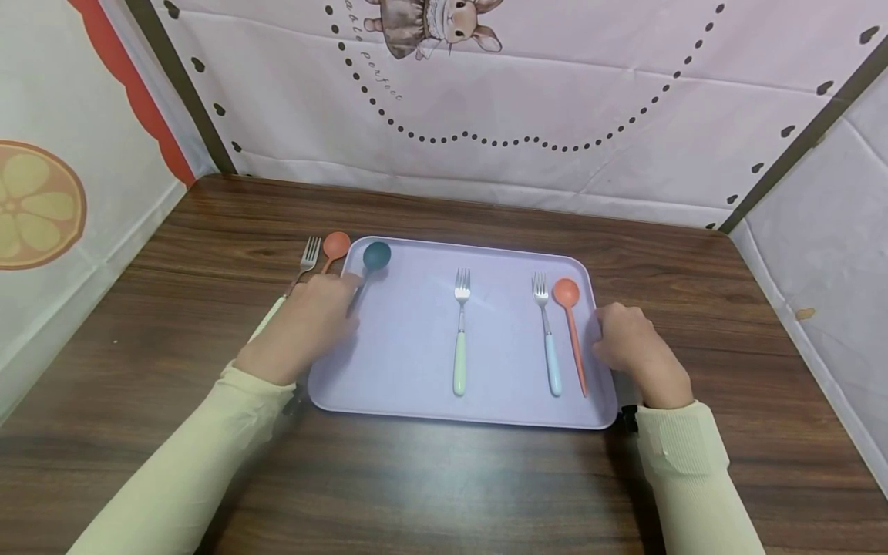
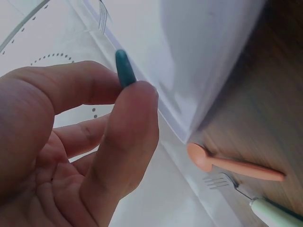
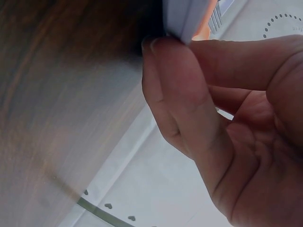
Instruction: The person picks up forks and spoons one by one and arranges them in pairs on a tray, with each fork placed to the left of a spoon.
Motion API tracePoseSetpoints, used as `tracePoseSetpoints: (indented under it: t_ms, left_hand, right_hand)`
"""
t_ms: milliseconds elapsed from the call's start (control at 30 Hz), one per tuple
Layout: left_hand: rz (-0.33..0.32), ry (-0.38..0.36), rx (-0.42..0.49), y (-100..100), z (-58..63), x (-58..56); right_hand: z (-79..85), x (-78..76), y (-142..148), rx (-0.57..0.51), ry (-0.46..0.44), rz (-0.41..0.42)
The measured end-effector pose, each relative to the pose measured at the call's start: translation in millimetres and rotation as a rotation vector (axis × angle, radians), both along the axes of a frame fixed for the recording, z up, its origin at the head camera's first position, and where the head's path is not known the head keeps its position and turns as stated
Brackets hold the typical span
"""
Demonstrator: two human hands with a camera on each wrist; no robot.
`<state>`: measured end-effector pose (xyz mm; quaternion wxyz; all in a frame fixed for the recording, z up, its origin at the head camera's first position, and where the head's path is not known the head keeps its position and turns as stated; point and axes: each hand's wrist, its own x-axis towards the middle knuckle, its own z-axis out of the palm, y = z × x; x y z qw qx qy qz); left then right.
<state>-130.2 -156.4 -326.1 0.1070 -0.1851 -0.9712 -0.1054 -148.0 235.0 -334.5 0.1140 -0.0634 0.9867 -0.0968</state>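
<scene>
Fingers of my left hand pinch a teal spoon, my right hand's the tray: three utensils in, orange spoon and fork on the counter apparently left.

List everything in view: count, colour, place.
Table: 1, brown, across foreground.
Tray: 1, lavender, on table.
Dark spoon: 1, teal, at tray's left end.
Spoons: 2, orange, one on tray, one left of it.
Forks: 2, green-handled, one on tray, one left of it.
Fork: 1, blue-handled, on tray.
Wall sheeting: 3 sides, mostly white, around table.
Left hand: 1, pinching dark spoon.
Right hand: 1, gripping tray's right edge.
Sleeves: 2, pale yellow, on both arms.
</scene>
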Motion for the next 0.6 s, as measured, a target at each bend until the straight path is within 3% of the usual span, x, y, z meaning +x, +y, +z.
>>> tracePoseSetpoints:
  t_ms: [267, 467, 600]
  left_hand:
    - [-0.002, -0.011, -0.014, 10, 5.7, 0.0]
    - [-0.005, -0.086, -0.035, 17, 5.5, -0.6]
    - [-0.025, -0.066, -0.055, 20, 4.1, 0.3]
  right_hand:
    - [0.4, 0.4, 0, -0.015, -0.024, -0.012]
    - [-0.9, 0.7, 1, -0.013, -0.017, -0.007]
    - [-2.4, 0.1, 1, -0.012, -0.012, -0.001]
